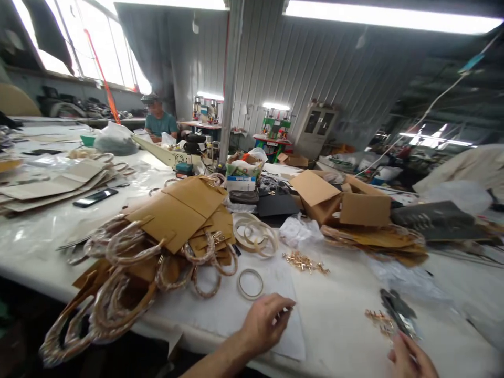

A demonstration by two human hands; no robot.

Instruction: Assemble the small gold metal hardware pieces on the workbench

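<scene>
My left hand (264, 321) rests on a white sheet (236, 310) at the table's near edge, fingers curled together; whether they pinch anything is hidden. Just beyond it lies a loose wrapped ring (250, 283). My right hand (409, 359) at the bottom right grips dark metal pliers (397, 312), whose jaws point up and left beside a small heap of gold clasps (378, 320). A second heap of gold clasps (305, 261) lies farther back. A pile of tan leather bags with ring handles (157, 241) spreads to the left.
Open cardboard boxes (342, 202) and dark bag panels (437, 218) stand at the back right. A black phone (95, 197) lies at left near flat tan panels (51, 184). A seated person in a teal shirt (159, 123) works far behind, near machines.
</scene>
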